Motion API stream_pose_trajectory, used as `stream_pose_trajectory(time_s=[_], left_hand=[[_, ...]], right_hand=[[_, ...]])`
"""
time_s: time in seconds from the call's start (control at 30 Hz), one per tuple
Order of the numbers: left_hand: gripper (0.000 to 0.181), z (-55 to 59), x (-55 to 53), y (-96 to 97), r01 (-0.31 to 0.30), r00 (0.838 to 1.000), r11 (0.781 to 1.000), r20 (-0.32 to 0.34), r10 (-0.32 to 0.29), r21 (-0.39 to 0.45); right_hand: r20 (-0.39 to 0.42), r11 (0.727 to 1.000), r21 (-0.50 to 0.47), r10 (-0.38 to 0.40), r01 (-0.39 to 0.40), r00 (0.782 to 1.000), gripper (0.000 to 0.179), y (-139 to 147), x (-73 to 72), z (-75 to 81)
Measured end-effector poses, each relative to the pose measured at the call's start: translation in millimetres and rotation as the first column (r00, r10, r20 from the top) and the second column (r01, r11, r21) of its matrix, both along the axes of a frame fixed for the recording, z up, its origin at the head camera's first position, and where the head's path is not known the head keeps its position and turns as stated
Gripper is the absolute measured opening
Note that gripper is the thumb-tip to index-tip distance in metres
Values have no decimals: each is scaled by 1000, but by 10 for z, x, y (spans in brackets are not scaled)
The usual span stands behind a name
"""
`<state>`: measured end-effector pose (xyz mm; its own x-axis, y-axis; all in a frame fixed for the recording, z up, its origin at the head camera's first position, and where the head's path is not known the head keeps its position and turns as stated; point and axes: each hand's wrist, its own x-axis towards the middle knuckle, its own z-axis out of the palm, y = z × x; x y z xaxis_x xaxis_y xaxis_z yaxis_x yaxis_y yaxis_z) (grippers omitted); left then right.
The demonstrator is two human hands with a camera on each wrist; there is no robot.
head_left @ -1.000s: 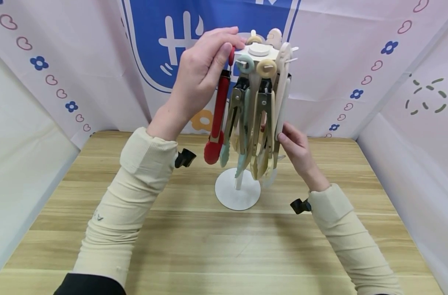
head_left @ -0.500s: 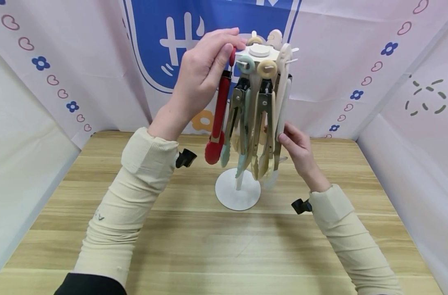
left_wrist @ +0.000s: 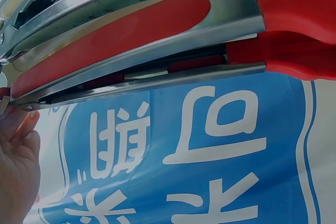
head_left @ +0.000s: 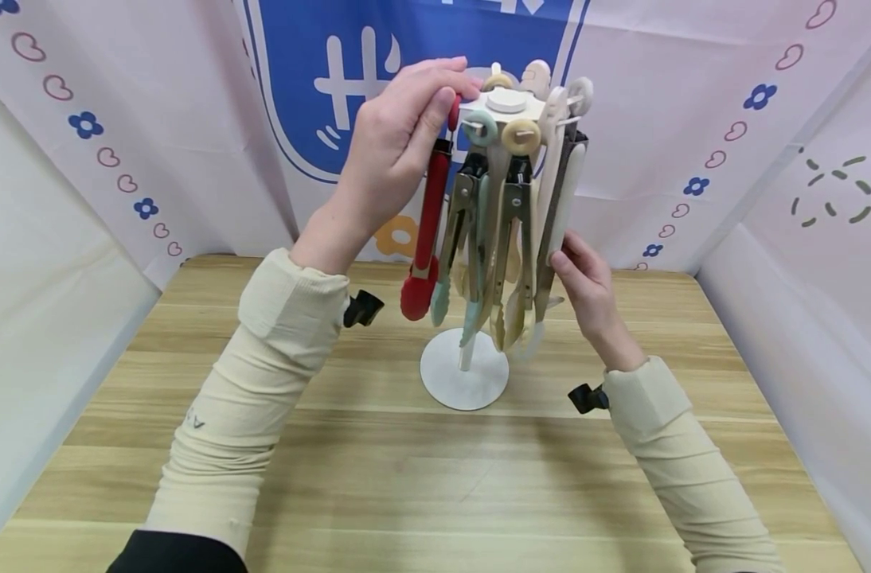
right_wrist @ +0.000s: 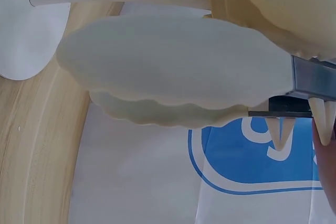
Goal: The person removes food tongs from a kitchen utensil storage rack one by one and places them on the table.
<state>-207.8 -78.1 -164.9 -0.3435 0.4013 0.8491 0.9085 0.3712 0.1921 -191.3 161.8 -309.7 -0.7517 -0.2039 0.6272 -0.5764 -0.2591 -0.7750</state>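
Note:
A white rotating utensil rack (head_left: 507, 102) stands upright with several tongs hanging from its pegs. My left hand (head_left: 396, 131) grips the rack's top edge, its thumb against the hanging loop of the red tongs (head_left: 430, 211). On the right side, my right hand (head_left: 589, 290) pinches the white tongs (head_left: 563, 199) by the lower handle. Their grey-white loop shows by a peg's outer end; whether it is still around the peg I cannot tell. The scalloped pale head of the white tongs (right_wrist: 173, 66) fills the right wrist view.
Mint tongs (head_left: 478, 207) and cream tongs (head_left: 517, 223) hang at the front, others behind. The rack's round white base (head_left: 464, 382) sits on the wooden table (head_left: 407, 493). A printed cloth (head_left: 643, 119) hangs close behind.
The white tongs have shifted right and slightly up with my right hand, and their loop now shows beyond the neighbouring tongs. My left hand keeps its hold on the rack.

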Motion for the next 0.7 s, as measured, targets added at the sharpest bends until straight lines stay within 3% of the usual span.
stream_pose_trajectory(time_s=[0.23,0.7], left_hand=[[24,-2,-12,-9,9,1000,1000,-19,-9,0],[24,-11,-25,-2,9,999,1000,-33,-9,-5]], right_hand=[[0,999,-12,-37,37,999,31,56,-16,30],[69,980,103,-177,169,982,28,210,23,68]])
